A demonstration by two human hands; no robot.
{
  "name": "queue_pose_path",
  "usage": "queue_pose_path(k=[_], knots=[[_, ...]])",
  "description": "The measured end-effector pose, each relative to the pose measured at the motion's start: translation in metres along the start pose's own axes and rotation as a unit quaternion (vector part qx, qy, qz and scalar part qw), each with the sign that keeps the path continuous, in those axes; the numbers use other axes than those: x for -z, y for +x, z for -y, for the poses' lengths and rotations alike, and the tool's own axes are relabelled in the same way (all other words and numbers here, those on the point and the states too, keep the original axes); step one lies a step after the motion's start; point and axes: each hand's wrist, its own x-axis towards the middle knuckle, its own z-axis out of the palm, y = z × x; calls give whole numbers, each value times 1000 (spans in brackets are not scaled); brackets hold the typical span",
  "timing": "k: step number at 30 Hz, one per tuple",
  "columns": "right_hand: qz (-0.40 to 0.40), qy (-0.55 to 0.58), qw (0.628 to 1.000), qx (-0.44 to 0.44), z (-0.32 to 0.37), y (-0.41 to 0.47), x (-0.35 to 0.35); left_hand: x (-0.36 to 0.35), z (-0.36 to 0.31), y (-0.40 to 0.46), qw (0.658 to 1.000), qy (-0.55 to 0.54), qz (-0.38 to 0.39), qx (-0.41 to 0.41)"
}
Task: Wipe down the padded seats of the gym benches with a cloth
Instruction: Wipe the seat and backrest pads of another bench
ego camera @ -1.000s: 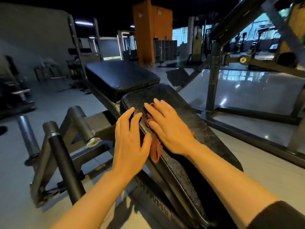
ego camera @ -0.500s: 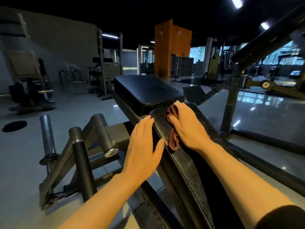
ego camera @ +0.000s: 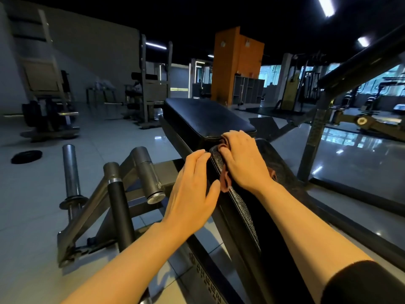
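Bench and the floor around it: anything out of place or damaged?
One thing: a dark weight plate lies loose on the floor tiles at far left, away from any rack. The bench pad under the cloth shows no tears, and nothing looks spilled.

- Ceiling strip lights (ego camera: 326,5) are glowing against a black ceiling.
- An orange pillar (ego camera: 232,64) is standing mid-room.
- Glossy grey floor tiles (ego camera: 350,154) are reflecting daylight from windows (ego camera: 269,75).
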Motion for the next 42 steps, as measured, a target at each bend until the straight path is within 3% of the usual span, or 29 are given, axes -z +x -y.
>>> queue_pose_path(k=[5,7,10,14,18,22,27,32,42], knots=[[59,43,996,45,-4,-32,2,-11,-7,1,999,-11,-35,-36],[45,34,997,51,-23,-26,7,-22,-12,-1,998,7,-28,-53],[-18,-7,999,-50,-65,-7,15,-36,-19,-5,996,39,-10,-83],[20,-78,986,-143,-80,-3,14,-48,-27,-7,995,34,-33,-92],[68,-68,992,-77,-47,-35,11,-68,-37,-10,994,17,-79,-80],[26,-44,999,-10,-54,-34,19,-79,-36,-10,991,15,-108,-83],[19,-52,996,-63,-72,-11,19,-75,-36,-11,994,48,-77,-65],[10,-61,997,-43,-65,-25,20,-71,-41,-15,997,52,-55,-32],[67,-80,983,-148,-103,-150,32,-75,-71,-68,998,52,2,-35]])
